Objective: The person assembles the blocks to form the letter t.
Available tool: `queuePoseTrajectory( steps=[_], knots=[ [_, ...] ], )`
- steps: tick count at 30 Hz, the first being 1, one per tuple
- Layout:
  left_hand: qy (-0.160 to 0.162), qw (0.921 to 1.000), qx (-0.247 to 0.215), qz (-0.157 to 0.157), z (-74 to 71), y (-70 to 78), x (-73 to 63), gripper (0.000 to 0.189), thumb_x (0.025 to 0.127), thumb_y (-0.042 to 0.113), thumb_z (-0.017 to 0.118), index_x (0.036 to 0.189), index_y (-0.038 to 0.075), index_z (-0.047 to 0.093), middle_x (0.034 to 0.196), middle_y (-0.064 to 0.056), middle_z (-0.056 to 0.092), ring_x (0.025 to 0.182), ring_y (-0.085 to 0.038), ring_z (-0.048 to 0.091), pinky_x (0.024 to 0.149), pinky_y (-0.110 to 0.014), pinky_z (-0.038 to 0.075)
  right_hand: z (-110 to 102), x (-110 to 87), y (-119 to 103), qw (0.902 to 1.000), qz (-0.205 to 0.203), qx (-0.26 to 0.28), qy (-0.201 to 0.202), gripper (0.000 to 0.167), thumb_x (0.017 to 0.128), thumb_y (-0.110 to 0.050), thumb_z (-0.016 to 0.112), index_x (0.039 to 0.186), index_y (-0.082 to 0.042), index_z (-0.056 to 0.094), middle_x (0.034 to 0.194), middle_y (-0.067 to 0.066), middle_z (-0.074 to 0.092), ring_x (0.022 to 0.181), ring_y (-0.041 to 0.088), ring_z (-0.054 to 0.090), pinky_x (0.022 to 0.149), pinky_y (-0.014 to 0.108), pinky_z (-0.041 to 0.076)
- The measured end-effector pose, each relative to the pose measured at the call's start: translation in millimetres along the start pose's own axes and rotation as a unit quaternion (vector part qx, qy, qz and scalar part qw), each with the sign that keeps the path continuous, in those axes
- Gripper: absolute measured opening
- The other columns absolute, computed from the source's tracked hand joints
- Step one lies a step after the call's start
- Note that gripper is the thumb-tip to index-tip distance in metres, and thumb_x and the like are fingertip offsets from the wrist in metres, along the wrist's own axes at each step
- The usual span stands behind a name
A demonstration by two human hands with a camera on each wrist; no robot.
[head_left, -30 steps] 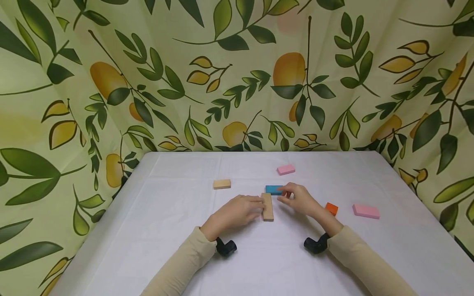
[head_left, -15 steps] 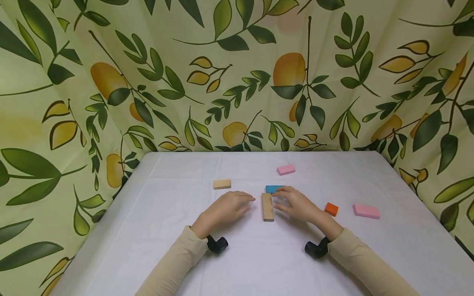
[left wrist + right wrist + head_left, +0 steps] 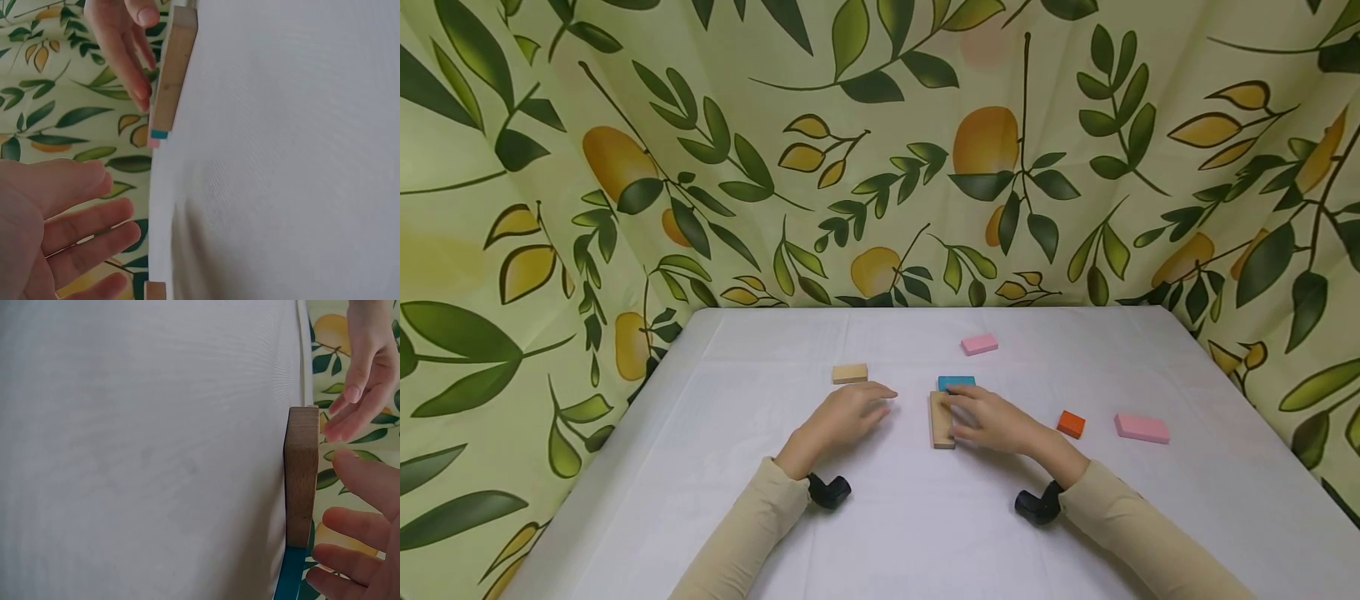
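Observation:
My right hand (image 3: 996, 421) hovers with spread, relaxed fingers over the right side of a plain wooden block (image 3: 938, 421). In the right wrist view its fingers (image 3: 356, 528) stand beside that wooden block (image 3: 301, 478), gripping nothing. A blue block (image 3: 957, 382) lies crosswise at the wooden block's far end, partly covered by the right fingertips in the head view. Left of these, my left hand (image 3: 842, 414) is held above the cloth, fingers loosely extended and holding nothing. Just beyond it lies a second, smaller wooden block (image 3: 850, 373).
A small pink block (image 3: 979, 344) lies toward the back of the white-covered table (image 3: 715, 467). To the right of my right hand are an orange block (image 3: 1071, 424) and a larger pink block (image 3: 1142, 428). A leaf-patterned curtain (image 3: 880, 167) hangs behind the table.
My left hand has drawn away leftward from the wooden block. The right hand has shifted slightly left and nearer, from the blue block to over the wooden block. The blocks stay in place.

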State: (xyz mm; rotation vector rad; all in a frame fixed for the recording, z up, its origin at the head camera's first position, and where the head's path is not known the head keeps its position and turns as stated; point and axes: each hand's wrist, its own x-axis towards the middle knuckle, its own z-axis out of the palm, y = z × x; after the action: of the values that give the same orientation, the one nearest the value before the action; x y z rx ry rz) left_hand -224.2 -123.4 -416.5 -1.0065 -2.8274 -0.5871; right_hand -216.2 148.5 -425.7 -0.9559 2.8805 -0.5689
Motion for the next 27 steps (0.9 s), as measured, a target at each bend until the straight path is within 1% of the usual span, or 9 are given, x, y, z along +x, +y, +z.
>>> queuePoseTrajectory(
  steps=[4, 8, 13, 17, 19, 21, 22, 24, 27],
  knots=[
    [0.012, 0.9998, -0.007, -0.016, 2.3, -5.6, 0.0, 0.025, 0.094, 0.016, 0.059, 0.116, 0.010, 0.069, 0.117, -0.007, 0.071, 0.112, -0.022, 0.067, 0.097, -0.037, 0.054, 0, 1.2, -1, 0.9999, -0.013, 0.005, -0.008, 0.056, 0.089, -0.028, 0.068, 0.137, -0.003, 0.053, 0.147, 0.025, 0.044, 0.134, 0.045, 0.045, 0.107, 0.056, 0.043],
    [0.027, 0.9991, -0.017, -0.027, 2.8, -10.3, 0.0, 0.024, 0.093, 0.015, 0.060, 0.114, 0.009, 0.070, 0.114, -0.007, 0.072, 0.109, -0.022, 0.068, 0.095, -0.038, 0.054, 1, 3.4, 0, 0.9994, -0.009, 0.018, -0.026, 0.058, 0.090, -0.029, 0.067, 0.139, -0.002, 0.050, 0.151, 0.025, 0.040, 0.138, 0.044, 0.040, 0.110, 0.056, 0.039],
    [0.031, 0.9966, -0.050, -0.057, -0.4, -13.8, -0.7, 0.026, 0.094, 0.016, 0.060, 0.116, 0.008, 0.069, 0.118, -0.010, 0.071, 0.115, -0.026, 0.065, 0.100, -0.043, 0.052, 2, 5.3, 1, 0.9989, -0.006, 0.016, -0.042, 0.059, 0.092, -0.031, 0.065, 0.140, -0.003, 0.049, 0.152, 0.023, 0.038, 0.140, 0.043, 0.039, 0.111, 0.056, 0.038],
    [0.047, 0.9965, -0.041, -0.055, -0.4, -16.7, 0.1, 0.025, 0.094, 0.015, 0.059, 0.116, 0.007, 0.069, 0.118, -0.012, 0.070, 0.116, -0.029, 0.064, 0.101, -0.045, 0.051, 1, 5.4, 2, 0.9985, 0.002, 0.015, -0.052, 0.060, 0.091, -0.031, 0.065, 0.141, -0.004, 0.048, 0.154, 0.022, 0.037, 0.141, 0.042, 0.037, 0.111, 0.055, 0.038],
    [0.049, 0.9964, -0.039, -0.057, -0.4, -18.3, 1.0, 0.025, 0.094, 0.015, 0.060, 0.116, 0.007, 0.069, 0.119, -0.013, 0.069, 0.118, -0.029, 0.063, 0.102, -0.045, 0.050, 1, 5.0, 2, 0.9983, 0.006, 0.015, -0.057, 0.060, 0.091, -0.031, 0.065, 0.142, -0.004, 0.047, 0.154, 0.021, 0.036, 0.142, 0.041, 0.037, 0.112, 0.055, 0.038],
    [0.047, 0.9959, -0.042, -0.065, -0.8, -19.8, 2.0, 0.025, 0.094, 0.016, 0.061, 0.117, 0.009, 0.069, 0.123, -0.013, 0.068, 0.122, -0.029, 0.060, 0.105, -0.045, 0.048, 1, 5.0, 2, 0.9982, 0.006, 0.012, -0.058, 0.061, 0.091, -0.030, 0.066, 0.142, -0.003, 0.047, 0.154, 0.022, 0.036, 0.142, 0.042, 0.037, 0.111, 0.055, 0.038],
    [0.042, 0.9948, -0.054, -0.075, -1.9, -20.2, 2.3, 0.026, 0.094, 0.016, 0.061, 0.118, 0.009, 0.068, 0.126, -0.014, 0.066, 0.126, -0.030, 0.058, 0.109, -0.045, 0.045, 1, 5.0, 2, 0.9981, 0.007, 0.013, -0.059, 0.061, 0.091, -0.031, 0.066, 0.142, -0.003, 0.047, 0.154, 0.021, 0.036, 0.142, 0.041, 0.037, 0.111, 0.055, 0.038],
    [0.039, 0.9938, -0.058, -0.086, -3.2, -21.3, 2.9, 0.027, 0.094, 0.017, 0.061, 0.119, 0.010, 0.068, 0.131, -0.015, 0.064, 0.130, -0.030, 0.055, 0.111, -0.045, 0.043, 0, 5.1, 1, 0.9982, 0.008, 0.012, -0.058, 0.060, 0.091, -0.031, 0.066, 0.141, -0.003, 0.048, 0.154, 0.021, 0.037, 0.142, 0.041, 0.037, 0.111, 0.055, 0.038],
    [0.043, 0.9924, -0.066, -0.094, -4.7, -23.2, 2.9, 0.027, 0.094, 0.018, 0.062, 0.119, 0.009, 0.068, 0.133, -0.017, 0.062, 0.131, -0.031, 0.054, 0.112, -0.047, 0.041, 0, 6.0, 1, 0.9983, 0.010, 0.012, -0.056, 0.059, 0.091, -0.031, 0.065, 0.141, -0.003, 0.048, 0.153, 0.021, 0.038, 0.141, 0.041, 0.038, 0.111, 0.055, 0.039]
  ],
)
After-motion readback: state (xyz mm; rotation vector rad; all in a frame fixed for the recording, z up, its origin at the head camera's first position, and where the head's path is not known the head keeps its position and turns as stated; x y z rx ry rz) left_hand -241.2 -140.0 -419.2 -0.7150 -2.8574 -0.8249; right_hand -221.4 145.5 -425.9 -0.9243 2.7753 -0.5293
